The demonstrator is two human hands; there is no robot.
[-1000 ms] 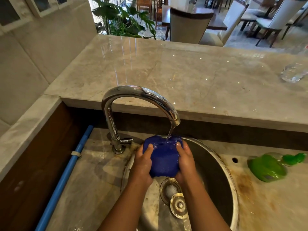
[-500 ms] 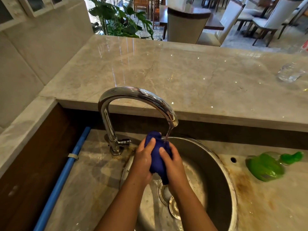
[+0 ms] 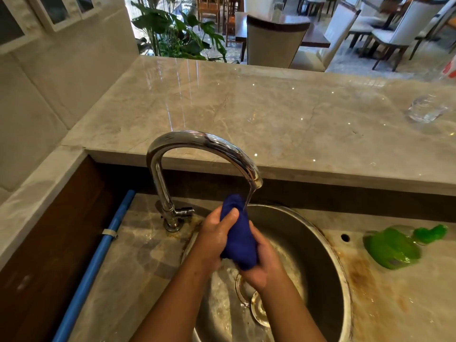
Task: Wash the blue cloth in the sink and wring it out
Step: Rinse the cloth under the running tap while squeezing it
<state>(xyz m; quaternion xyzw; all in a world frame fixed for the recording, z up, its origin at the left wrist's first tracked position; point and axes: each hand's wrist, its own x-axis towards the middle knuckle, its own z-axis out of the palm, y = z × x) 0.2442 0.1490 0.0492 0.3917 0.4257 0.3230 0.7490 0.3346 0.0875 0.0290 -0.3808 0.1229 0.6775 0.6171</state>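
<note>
Gripping the blue cloth point(image 3: 238, 239), left hand point(image 3: 213, 240) and right hand point(image 3: 265, 266) have bunched it narrower, perhaps twisting.

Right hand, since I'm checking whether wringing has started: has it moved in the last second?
Yes. The right hand has dropped from the faucet spout toward the drain, gripping the lower end of the blue cloth.

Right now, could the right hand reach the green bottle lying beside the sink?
Probably yes: only the sink rim and counter lie between the right hand and the green bottle. But it grips the blue cloth and must let go first.
</note>
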